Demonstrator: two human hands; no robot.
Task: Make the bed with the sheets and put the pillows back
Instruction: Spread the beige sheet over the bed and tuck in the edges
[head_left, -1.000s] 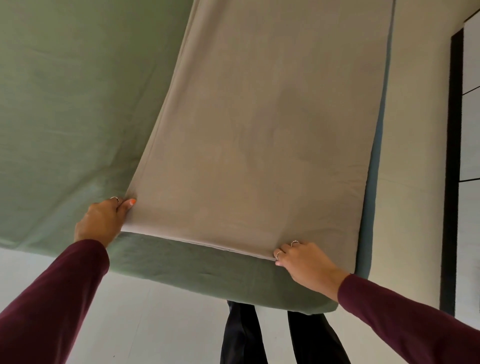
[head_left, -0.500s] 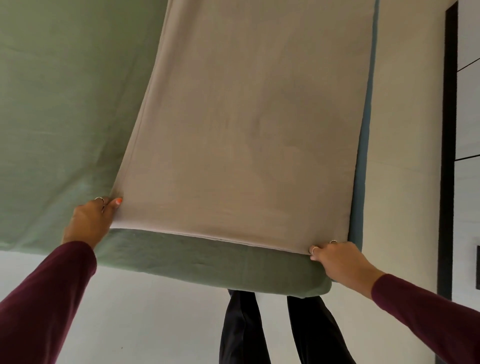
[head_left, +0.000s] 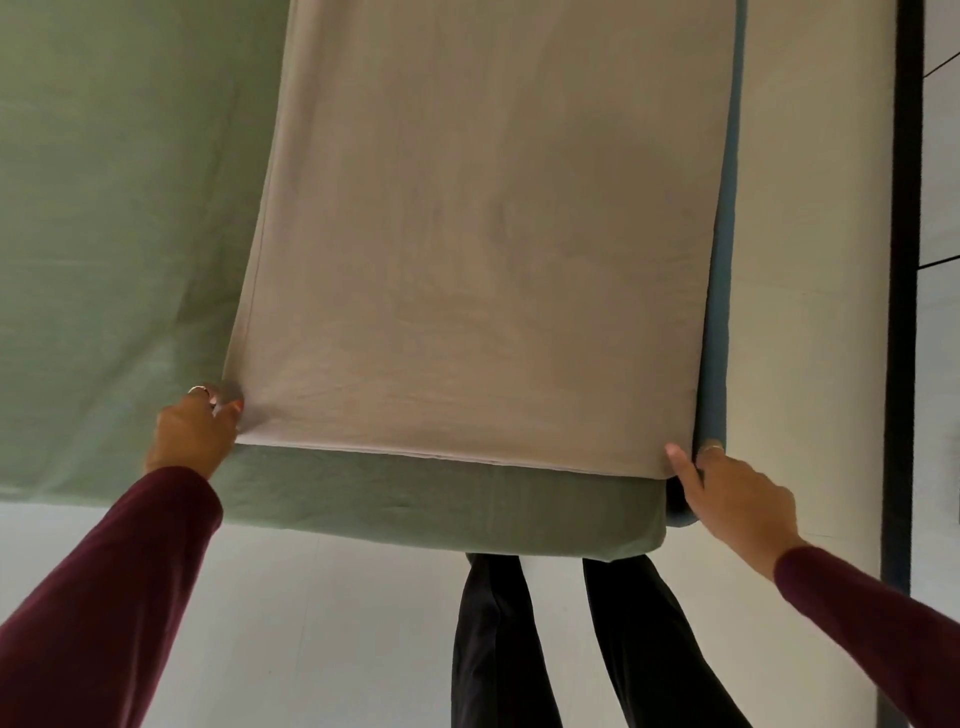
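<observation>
Now the beige sheet (head_left: 483, 249) lies flat over the right part of the bed, on top of the green sheet (head_left: 104, 218) that covers the mattress, and both hands are at its near corners. The left hand (head_left: 195, 434) pinches the sheet's near-left corner, fingers curled, cloth bunched into small creases at the thumb. The right hand (head_left: 737, 499) is at the bed's near-right corner, thumb on the beige corner and fingers reaching round the blue edge (head_left: 719, 312) on the bed's right side; whether it truly grips the cloth cannot be told. The sheet's near hem runs just short of the bed's near edge, a green strip showing below it. Half a second ago the right hand was further in; the beige corner has since been drawn out to the right edge.
</observation>
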